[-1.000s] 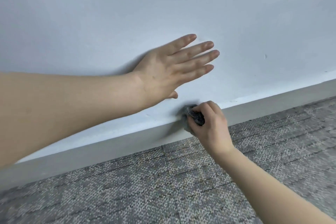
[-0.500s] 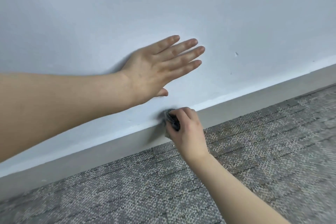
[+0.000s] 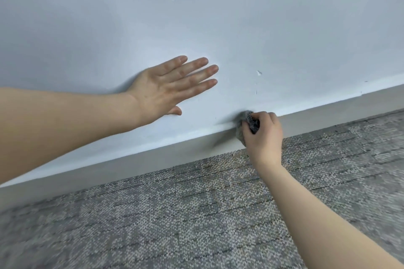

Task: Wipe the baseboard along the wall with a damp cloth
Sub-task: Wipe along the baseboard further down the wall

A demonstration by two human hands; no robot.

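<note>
A grey baseboard [image 3: 153, 160] runs along the foot of the pale wall [image 3: 240, 17], slanting up to the right. My right hand [image 3: 265, 137] is shut on a bunched dark grey cloth [image 3: 246, 122] and presses it against the baseboard's top edge. Most of the cloth is hidden by my fingers. My left hand [image 3: 170, 85] lies flat on the wall above and to the left of the cloth, palm to the wall, fingers spread and pointing right.
Grey patterned carpet [image 3: 196, 214] covers the floor up to the baseboard. The wall shows small scuffs and chips [image 3: 259, 72] to the right of my left hand. More baseboard continues to the right [image 3: 349, 111].
My right hand and the cloth have slid to the right along the baseboard, away from my left hand. The left hand stays flat on the wall. The view has shifted a little.
</note>
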